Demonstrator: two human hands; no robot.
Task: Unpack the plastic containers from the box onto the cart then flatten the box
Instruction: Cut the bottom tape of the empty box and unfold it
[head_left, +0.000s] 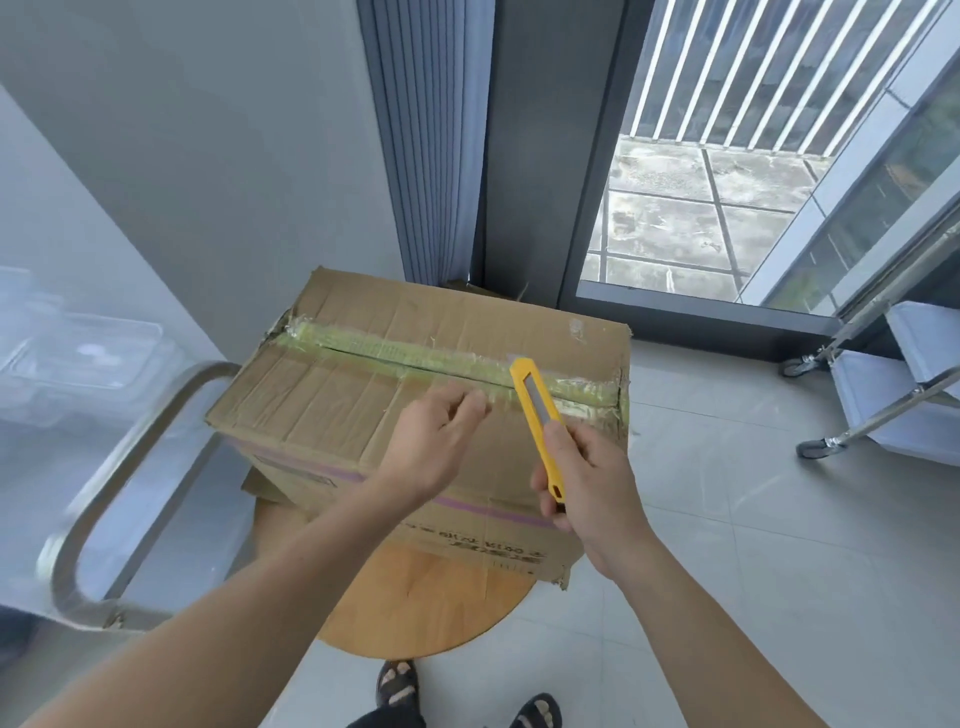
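Observation:
A closed cardboard box (363, 374) sits on a round wooden stool (415, 608), its top seam covered with yellowish tape (395, 353). My right hand (587, 483) grips a yellow utility knife (535, 405), its tip over the taped seam near the box's right end. My left hand (436, 441) hovers over the box top beside the knife, fingers loosely curled, holding nothing. To the left stands a steel cart (104, 499) with a curved handle, and clear plastic containers (78, 353) lie on its top shelf.
A second wheeled steel cart (883, 395) stands at the right on the tiled floor. A grey curtain (426, 156) and a glass balcony door (727, 156) are behind the box. My sandalled feet (400, 691) show below the stool.

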